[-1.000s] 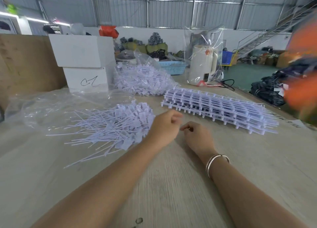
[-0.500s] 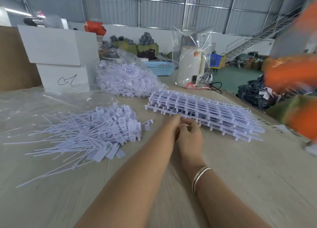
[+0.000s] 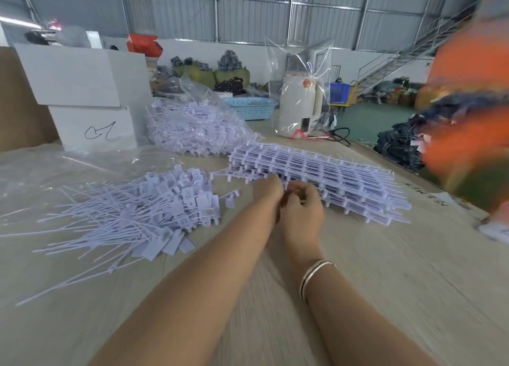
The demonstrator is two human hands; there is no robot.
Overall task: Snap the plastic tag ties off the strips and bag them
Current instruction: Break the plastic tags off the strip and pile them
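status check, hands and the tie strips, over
Left hand and right hand both at near edge of the strip stack, grip unclear. Loose ties piled left, unbagged. Nothing in the way.

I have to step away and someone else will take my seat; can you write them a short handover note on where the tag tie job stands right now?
Left hand and right hand: together at the near edge of the stack of strips, fingers curled; whether either has a grip on a strip is unclear.
Loose pile of snapped-off ties: on the table, left of the hands.
Filled clear bag of ties: behind the pile, beside the white boxes.
Done: many ties snapped off, one bag partly filled.
Left: the stack of strips to snap, the loose pile to bag.
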